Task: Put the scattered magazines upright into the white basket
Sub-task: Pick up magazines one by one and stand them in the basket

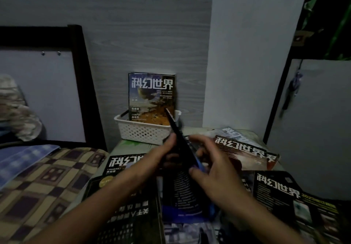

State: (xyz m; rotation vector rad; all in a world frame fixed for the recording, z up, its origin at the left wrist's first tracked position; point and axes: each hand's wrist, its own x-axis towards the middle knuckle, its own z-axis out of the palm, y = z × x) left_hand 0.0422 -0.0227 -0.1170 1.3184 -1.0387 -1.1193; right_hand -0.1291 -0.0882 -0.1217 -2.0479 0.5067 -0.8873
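Dim room, head view: the bed (43,169) with its checked cover fills my left, and the bench (121,145) ahead is strewn with magazines. I count a dark-covered magazine (296,196) at the near right, a reddish magazine (245,154) lying upside down past my right hand, a pale magazine (235,132) partly under it, a left magazine (121,165) flat beside my left wrist, and more overlapping sheets closest to me that I cannot separate. The white basket (144,131) sits at the far edge of the bench against the grey wood-grain wall panel (133,40), and one upright magazine (152,99) already stands in it, cover facing me. Between basket and camera I hold the raised magazine (182,167) edge-on, its top corner tilted toward the basket's right rim. My left hand (161,152) is clamped on its left face, fingers curled round the edge; my right hand (210,160) pinches the near side, thumb on top, so both are closed on the same copy. I judge this the carry step for a second copy. The next move calls for lifting it clear of the rim, squaring it parallel to the standing one, and lowering it in front without knocking that one over.
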